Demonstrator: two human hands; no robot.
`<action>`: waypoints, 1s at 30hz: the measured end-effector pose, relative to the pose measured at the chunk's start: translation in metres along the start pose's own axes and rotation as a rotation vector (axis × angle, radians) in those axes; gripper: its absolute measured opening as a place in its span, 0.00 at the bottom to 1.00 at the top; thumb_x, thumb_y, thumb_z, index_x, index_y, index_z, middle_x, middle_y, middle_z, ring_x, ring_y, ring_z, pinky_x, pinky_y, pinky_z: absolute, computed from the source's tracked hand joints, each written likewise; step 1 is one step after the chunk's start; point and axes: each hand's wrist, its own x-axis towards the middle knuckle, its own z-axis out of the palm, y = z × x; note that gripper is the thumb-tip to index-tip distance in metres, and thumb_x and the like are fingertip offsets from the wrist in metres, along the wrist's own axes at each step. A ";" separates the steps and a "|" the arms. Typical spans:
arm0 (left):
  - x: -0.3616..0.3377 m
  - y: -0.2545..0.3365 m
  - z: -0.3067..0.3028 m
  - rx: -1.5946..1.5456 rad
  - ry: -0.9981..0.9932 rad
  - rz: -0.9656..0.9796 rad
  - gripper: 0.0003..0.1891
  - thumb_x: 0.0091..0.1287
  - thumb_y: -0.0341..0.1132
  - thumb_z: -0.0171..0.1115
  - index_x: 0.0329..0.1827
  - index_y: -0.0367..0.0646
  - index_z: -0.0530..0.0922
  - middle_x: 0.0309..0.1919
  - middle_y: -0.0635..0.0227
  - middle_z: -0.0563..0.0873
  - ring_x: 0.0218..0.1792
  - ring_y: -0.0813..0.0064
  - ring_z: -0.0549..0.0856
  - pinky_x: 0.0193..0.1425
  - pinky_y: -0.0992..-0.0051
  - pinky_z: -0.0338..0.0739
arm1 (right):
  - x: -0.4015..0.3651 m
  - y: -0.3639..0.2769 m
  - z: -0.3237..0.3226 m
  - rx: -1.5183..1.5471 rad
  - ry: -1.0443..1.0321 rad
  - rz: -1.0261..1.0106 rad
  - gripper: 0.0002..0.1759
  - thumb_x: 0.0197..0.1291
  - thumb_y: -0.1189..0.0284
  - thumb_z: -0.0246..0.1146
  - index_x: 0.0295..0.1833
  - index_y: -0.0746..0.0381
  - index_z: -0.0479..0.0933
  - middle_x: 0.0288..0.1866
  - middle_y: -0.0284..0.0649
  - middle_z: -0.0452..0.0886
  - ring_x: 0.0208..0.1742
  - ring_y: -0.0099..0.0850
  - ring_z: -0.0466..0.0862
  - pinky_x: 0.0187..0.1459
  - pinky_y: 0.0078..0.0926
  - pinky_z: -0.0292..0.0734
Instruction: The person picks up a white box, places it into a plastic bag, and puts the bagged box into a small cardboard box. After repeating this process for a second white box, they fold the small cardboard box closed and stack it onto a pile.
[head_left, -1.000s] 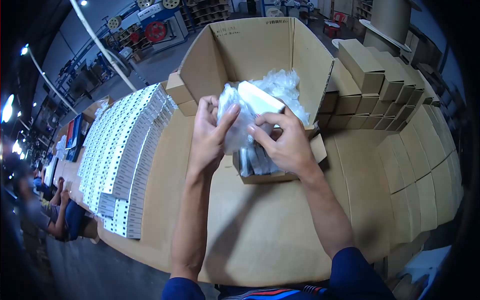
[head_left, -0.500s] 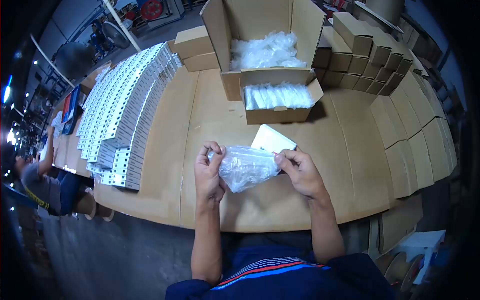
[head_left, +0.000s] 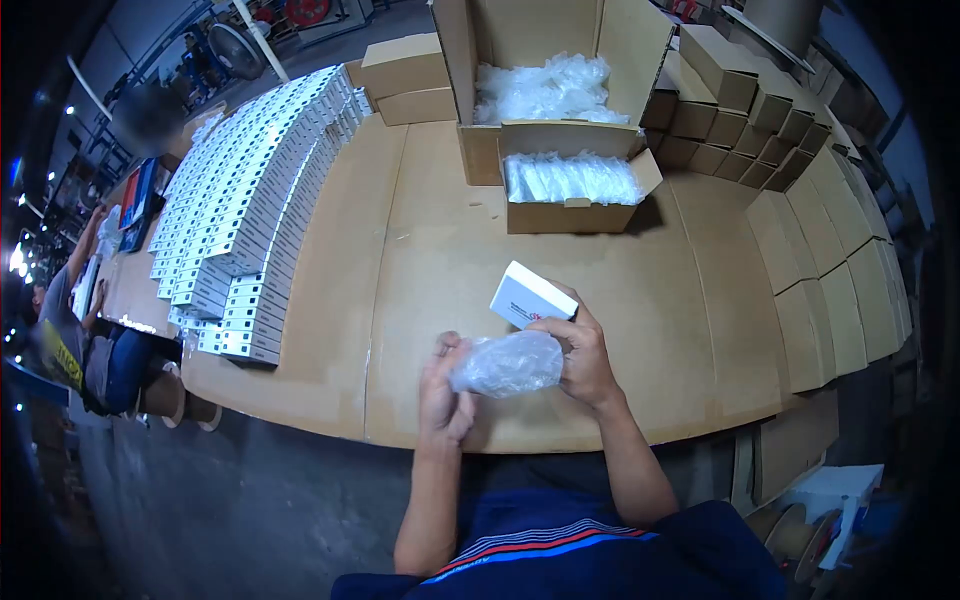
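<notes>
Here's the brown counter, one of them, broad and cardboard-coloured. Above its near edge, one clear plastic bag, crinkled and shiny, bunched between two hands: the left hand has fingers curled at one end, its grip blurred, and the right hand pinches the other. That right hand also holds one small white box, crisp-edged, tilted, with dark and red print, just beyond the bag!

Gray flr, 1 red wheel
</notes>
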 end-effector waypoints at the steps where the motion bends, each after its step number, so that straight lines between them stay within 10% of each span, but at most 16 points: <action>1: 0.004 0.006 -0.022 0.060 0.019 0.159 0.05 0.77 0.24 0.59 0.49 0.45 0.74 0.39 0.65 0.83 0.39 0.75 0.85 0.42 0.72 0.84 | -0.003 0.007 0.001 -0.009 0.021 0.013 0.14 0.52 0.81 0.76 0.46 0.68 0.88 0.69 0.56 0.78 0.65 0.49 0.84 0.67 0.37 0.78; 5: -0.010 0.025 0.000 0.751 0.198 0.822 0.11 0.74 0.24 0.63 0.56 0.42 0.76 0.48 0.61 0.83 0.47 0.67 0.84 0.53 0.69 0.80 | -0.008 -0.007 0.000 -0.164 0.089 0.124 0.12 0.57 0.83 0.73 0.47 0.72 0.86 0.69 0.55 0.78 0.62 0.49 0.84 0.64 0.38 0.79; 8: -0.026 0.029 0.042 1.535 -0.110 1.297 0.16 0.66 0.26 0.72 0.56 0.40 0.79 0.50 0.58 0.82 0.52 0.62 0.82 0.57 0.65 0.78 | -0.010 -0.012 0.002 -0.129 0.085 0.248 0.11 0.60 0.80 0.73 0.47 0.74 0.85 0.68 0.56 0.78 0.61 0.48 0.85 0.62 0.38 0.80; 13: -0.012 0.015 0.068 1.693 -0.189 1.355 0.19 0.56 0.24 0.80 0.49 0.42 0.83 0.44 0.63 0.86 0.49 0.58 0.84 0.55 0.62 0.78 | -0.006 -0.029 0.001 -0.103 0.048 0.367 0.11 0.64 0.75 0.73 0.45 0.73 0.85 0.68 0.57 0.78 0.59 0.48 0.85 0.58 0.39 0.80; 24: 0.008 0.031 0.072 1.798 -0.135 0.647 0.04 0.78 0.29 0.59 0.46 0.38 0.76 0.22 0.59 0.84 0.26 0.57 0.82 0.41 0.61 0.75 | -0.014 -0.042 -0.019 -0.191 -0.157 0.375 0.12 0.67 0.71 0.70 0.42 0.72 0.84 0.63 0.58 0.76 0.55 0.52 0.84 0.57 0.42 0.79; 30: 0.011 0.053 0.077 1.788 -0.352 0.374 0.13 0.73 0.40 0.69 0.44 0.38 0.78 0.23 0.55 0.87 0.24 0.60 0.85 0.35 0.66 0.75 | -0.019 -0.039 -0.016 -0.283 -0.111 0.261 0.10 0.71 0.74 0.66 0.44 0.73 0.84 0.68 0.60 0.74 0.58 0.55 0.84 0.60 0.45 0.79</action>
